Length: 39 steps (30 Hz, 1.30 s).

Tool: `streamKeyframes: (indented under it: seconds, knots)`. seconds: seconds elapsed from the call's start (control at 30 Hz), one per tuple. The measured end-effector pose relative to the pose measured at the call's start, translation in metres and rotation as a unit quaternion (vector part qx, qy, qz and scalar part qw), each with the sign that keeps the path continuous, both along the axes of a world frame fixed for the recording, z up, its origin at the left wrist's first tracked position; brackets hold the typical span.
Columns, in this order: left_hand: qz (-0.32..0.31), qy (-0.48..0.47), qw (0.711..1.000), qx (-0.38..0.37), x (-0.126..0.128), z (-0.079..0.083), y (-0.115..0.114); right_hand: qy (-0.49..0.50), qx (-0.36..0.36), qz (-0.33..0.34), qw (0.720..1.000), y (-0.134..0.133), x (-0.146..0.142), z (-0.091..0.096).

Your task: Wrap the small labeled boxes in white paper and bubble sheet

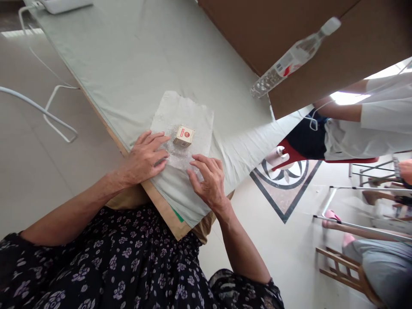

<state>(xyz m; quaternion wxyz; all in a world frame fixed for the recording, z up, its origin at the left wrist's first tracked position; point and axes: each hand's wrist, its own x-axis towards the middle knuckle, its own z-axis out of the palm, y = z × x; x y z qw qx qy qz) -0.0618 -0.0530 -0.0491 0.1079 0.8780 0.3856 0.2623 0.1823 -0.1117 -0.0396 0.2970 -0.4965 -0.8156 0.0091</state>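
Observation:
A small cardboard box [183,135] with a red round mark stands on a sheet of clear bubble wrap [175,154], which lies over a pale sheet of paper [189,111]. My left hand [144,156] lies flat on the near left part of the wrap, fingers stretched toward the box. My right hand [207,180] rests on the wrap's near right edge, fingers bent and pressing down on it. Neither hand touches the box.
The table [128,56] is covered with a pale green cloth. A clear plastic water bottle [294,58] lies by a large cardboard box [322,47] at the far right. White cables [48,111] hang on the left. Other people sit at the right.

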Motion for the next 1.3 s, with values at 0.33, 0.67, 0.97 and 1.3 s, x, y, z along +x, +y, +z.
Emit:
streamKeyframes:
  seconds: [0.33,0.67,0.97,1.3]
  knots:
    - [-0.011,-0.084,0.996,-0.031,0.006,0.012,0.004,-0.088,-0.018,0.016,0.996,0.012,-0.015,-0.007]
    - [0.060,-0.116,0.990,-0.062,0.020,0.018,0.019,-0.017,0.006,-0.019,1.000,0.036,-0.013,0.013]
    - [0.047,-0.134,0.975,-0.173,0.029,0.031,0.046,0.071,-0.078,-0.061,0.993,0.060,-0.004,0.018]
    - [0.132,-0.224,0.919,-0.297,0.045,0.035,0.049,0.314,-0.247,0.034,0.916,0.107,0.005,-0.001]
